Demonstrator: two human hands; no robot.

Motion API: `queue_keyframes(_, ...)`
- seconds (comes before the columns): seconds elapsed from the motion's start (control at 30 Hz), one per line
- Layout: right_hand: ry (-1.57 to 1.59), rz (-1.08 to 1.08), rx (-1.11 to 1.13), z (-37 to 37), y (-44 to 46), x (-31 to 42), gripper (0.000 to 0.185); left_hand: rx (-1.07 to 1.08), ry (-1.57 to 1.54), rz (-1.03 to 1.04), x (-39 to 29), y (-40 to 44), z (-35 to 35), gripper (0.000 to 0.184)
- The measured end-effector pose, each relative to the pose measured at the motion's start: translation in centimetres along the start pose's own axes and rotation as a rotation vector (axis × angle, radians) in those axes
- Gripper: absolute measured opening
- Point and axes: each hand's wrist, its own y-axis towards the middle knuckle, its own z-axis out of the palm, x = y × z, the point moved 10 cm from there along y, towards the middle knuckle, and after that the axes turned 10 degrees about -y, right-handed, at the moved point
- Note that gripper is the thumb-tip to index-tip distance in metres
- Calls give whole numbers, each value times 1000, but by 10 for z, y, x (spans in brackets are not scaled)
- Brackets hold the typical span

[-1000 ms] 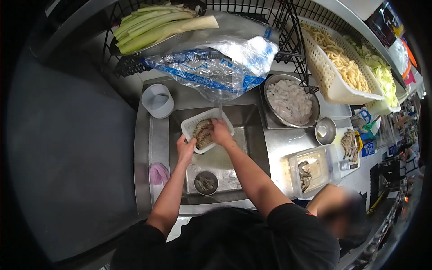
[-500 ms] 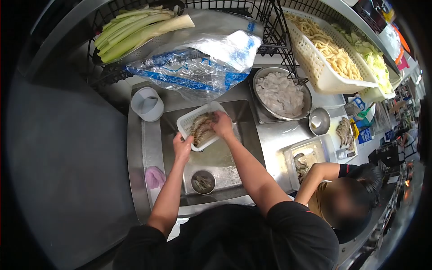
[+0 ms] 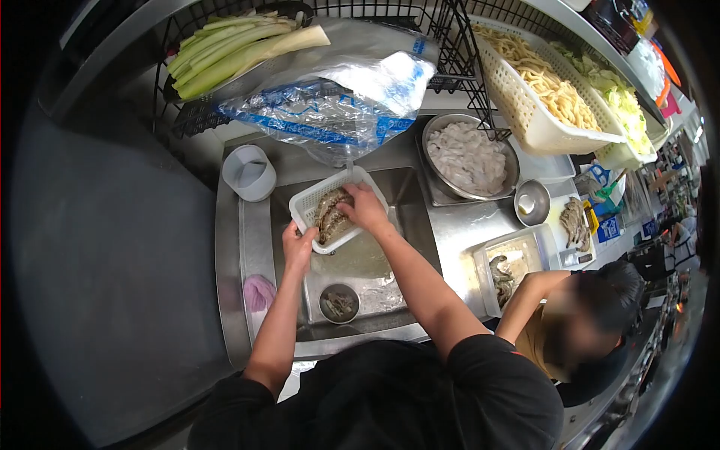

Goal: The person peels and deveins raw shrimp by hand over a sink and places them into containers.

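Over the sink a white perforated basket is held tilted, with several brown raw prawns inside. My left hand grips the lower left edge of this basket, thumb against its rim. Reaching in from the right, my right hand has its fingers curled on the prawns; the fingertips are partly hidden. Water seems to run down at the basket's far rim. On the sink floor stands a small steel bowl holding dark pieces that I cannot make out.
A clear plastic bag hangs above the sink. To the right are a steel bowl of pale peeled seafood, a small metal bowl and a plastic tub. A white container and pink cloth lie left. A co-worker stands close on the right.
My right hand has shifted slightly left and deeper over the prawns, which are bunched differently. The basket has moved a little left in my left hand's grip.
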Motion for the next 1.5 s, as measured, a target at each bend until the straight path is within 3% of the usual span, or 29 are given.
queue_keyframes(0.13, -215, -6, -25, -25, -2, 8, 65, 44, 28, -21, -1, 24, 21, 29)
queue_keyframes(0.33, -243, 91, -148, -43, -22, -36, 63, 153, 73, -125, 25, 24, 59, 28)
queue_keyframes(0.7, -412, 616, 63, -105, -150, -222, 63, 382, -123, -411, 187, -65, 221, 31)
queue_keyframes(0.77, -424, 597, 73, -111, -164, -248, 63, 432, -74, -592, 202, -83, 243, 34)
queue_keyframes(0.87, -420, 563, 3, -118, -168, -265, 62, 544, 91, -592, 202, -85, 254, 36)
queue_keyframes(0.9, -405, 554, -74, -122, -169, -266, 61, 535, 92, -594, 204, -80, 249, 36)
queue_keyframes(1.03, -495, 579, 19, -107, -166, -268, 58, 423, 146, -605, 208, -44, 194, 37)
queue_keyframes(1.1, -525, 587, -22, -104, -163, -271, 57, 207, 90, -543, 186, -17, 148, 36)
queue_keyframes(1.17, -562, 600, -67, -109, -159, -272, 56, 59, -34, -531, 176, 10, 111, 32)
queue_keyframes(1.23, -543, 661, -34, -113, -159, -279, 60, 30, -128, -565, 170, 40, 83, 28)
queue_keyframes(1.37, -632, 672, -215, -141, -158, -248, 48, -31, -380, -576, 154, 77, 75, 21)
queue_keyframes(1.4, -631, 617, -396, -160, -156, -212, 35, -16, -517, -618, 162, 86, 75, 18)
queue_keyframes(1.43, -620, 593, -396, -157, -150, -194, 35, -31, -520, -596, 157, 92, 73, 18)
queue_keyframes(1.5, -197, 185, -437, -135, -124, -136, 26, 128, -613, -585, 149, 90, 96, 16)
